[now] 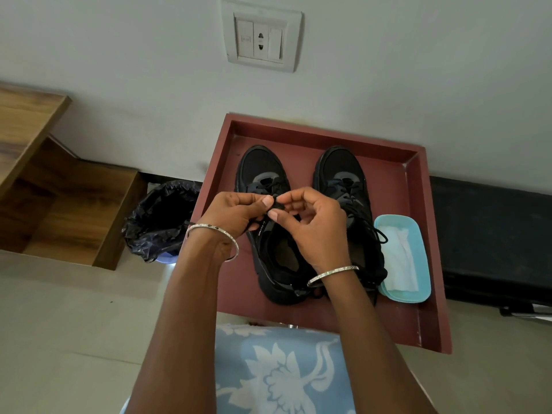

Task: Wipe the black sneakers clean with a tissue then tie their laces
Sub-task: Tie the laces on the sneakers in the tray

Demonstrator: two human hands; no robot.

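Observation:
Two black sneakers stand side by side in a dark red tray (412,234), toes toward the wall. Over the left sneaker (263,171), my left hand (236,213) and my right hand (313,225) meet above its tongue. Each hand pinches the black lace (276,203) between thumb and fingers, and the two pinches nearly touch. The right sneaker (343,174) has loose laces trailing over its right side. A light blue container (421,264) holding white tissue (398,258) lies in the tray, right of that sneaker.
A bin lined with a black bag (161,219) stands left of the tray. Wooden shelving (53,186) fills the left side. A black bench or case (493,243) lies to the right. A wall socket (260,37) sits above. Blue floral fabric (277,372) covers my lap.

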